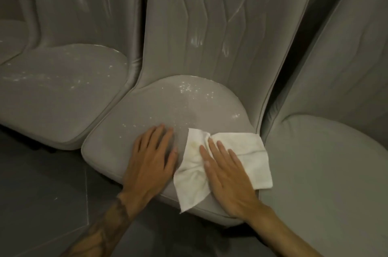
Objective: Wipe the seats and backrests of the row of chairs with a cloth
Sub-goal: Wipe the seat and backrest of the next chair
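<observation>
**Flat palm on a stained cloth, middle seat of the row**

A row of grey upholstered chairs fills the view, packed side by side on a dark tiled floor (42, 193). The middle chair's backrest (220, 15) rises with wavy stitched creases and a few shiny streaks. Its rounded seat (168, 110) carries scattered glistening specks toward the back. The left chair's seat (58, 89) shows similar specks; the right chair's seat (325, 172) looks plain and matte.

The cloth (247, 151) is white, crumpled, with yellowish-brown stains near its middle and lower left. It lies on the front right part of the middle seat, its right edge reaching toward the gap beside the right chair. Its long axis runs diagonally, from the lower-left corner at the seat's front edge up to the upper-right corner.

The right hand (226, 177) lies flat on the cloth's middle with fingers spread, pressing rather than clutching. The left hand (153, 156) rests splayed on the bare seat just beside the cloth, holding nothing.
</observation>
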Tool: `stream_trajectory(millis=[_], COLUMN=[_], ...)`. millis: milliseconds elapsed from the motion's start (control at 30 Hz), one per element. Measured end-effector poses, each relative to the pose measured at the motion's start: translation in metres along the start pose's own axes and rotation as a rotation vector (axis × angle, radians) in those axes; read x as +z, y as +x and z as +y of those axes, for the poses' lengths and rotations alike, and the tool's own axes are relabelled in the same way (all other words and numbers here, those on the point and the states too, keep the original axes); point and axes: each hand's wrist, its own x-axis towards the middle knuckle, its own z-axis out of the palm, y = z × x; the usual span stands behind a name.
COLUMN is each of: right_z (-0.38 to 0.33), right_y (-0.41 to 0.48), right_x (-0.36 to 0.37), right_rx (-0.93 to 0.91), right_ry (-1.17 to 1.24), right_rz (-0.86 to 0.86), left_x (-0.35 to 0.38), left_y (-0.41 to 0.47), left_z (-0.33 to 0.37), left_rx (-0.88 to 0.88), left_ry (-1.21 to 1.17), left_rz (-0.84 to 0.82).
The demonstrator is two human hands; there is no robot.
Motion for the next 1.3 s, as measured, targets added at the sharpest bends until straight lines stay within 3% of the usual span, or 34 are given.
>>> stream_trajectory(millis=[267, 367, 467, 633, 800, 867, 933, 1033, 1167, 1233, 1300], right_z=[0.04, 0.023, 0.053, 0.079, 0.042, 0.061, 0.081, 0.069, 0.014, 0.01, 0.027], right_y=[0.097, 0.077, 0.082, 0.145, 0.078, 0.079, 0.106, 0.138, 0.08, 0.055, 0.067], right_x=[-0.034, -0.012, -0.019, -0.042, -0.005, -0.014, -0.034, -0.05, 0.001, 0.002, -0.011], right_rx=[0.343, 0.189, 0.066, 0.263, -0.082, -0.056, 0.088, 0.275, 0.028, 0.024, 0.124], right_ry=[-0.139, -0.129, -0.146, -0.118, -0.034, -0.093, -0.189, -0.117, -0.079, -0.003, -0.096], right_rz=[0.063, 0.038, 0.057, 0.073, -0.003, 0.011, 0.068, 0.071, 0.074, 0.071, 0.087], left_x=[-0.002, 0.0, 0.005, 0.003, 0.004, 0.006, 0.006, 0.005, 0.006, 0.005, 0.003], left_y=[0.004, 0.004, 0.004, 0.003, 0.003, 0.003, 0.002, 0.002, 0.001, 0.001, 0.001], left_z=[-0.002, -0.004, -0.006, -0.001, 0.0, 0.001, 0.0, 0.001, -0.002, -0.003, -0.005], left_rx=[-0.028, -0.024, -0.022, -0.033, -0.06, -0.056, -0.035, -0.027, -0.004, 0.02, 0.031], left_ry=[0.048, 0.053, 0.071, 0.109, 0.113, 0.104, 0.103, 0.08, 0.08, 0.089, 0.063], left_rz=[-0.013, -0.006, 0.031, 0.037, 0.022, 0.029, 0.04, 0.057, 0.07, 0.075, 0.064])
